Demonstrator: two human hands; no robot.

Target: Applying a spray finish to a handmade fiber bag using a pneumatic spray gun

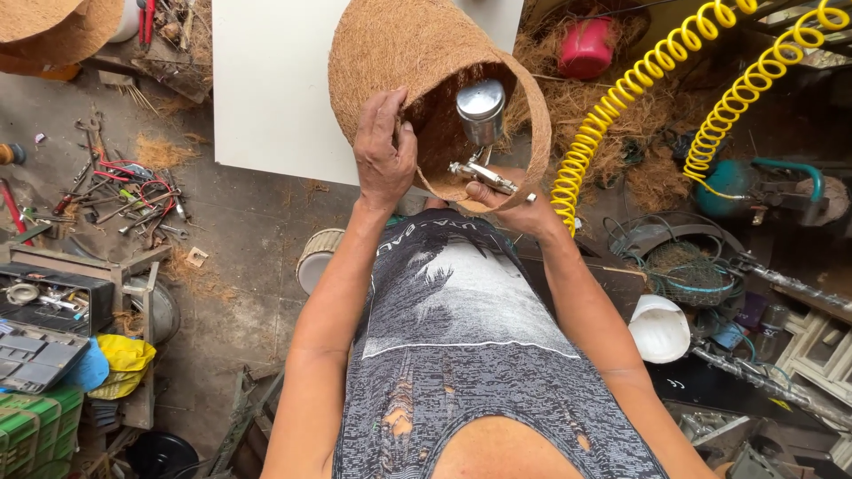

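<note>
A brown coconut-fibre pot is tilted with its opening toward me, above my chest. My left hand grips its near rim, thumb inside. My right hand holds a metal spray gun with a shiny cup on top, pointed into the pot's hollow. A yellow coiled air hose runs from near the gun up to the right.
A white board lies behind the pot. Loose hand tools are scattered on the floor at left, with a toolbox and green crate below. Coconut fibre heaps, a red container, a white bucket and a wire basket stand at right.
</note>
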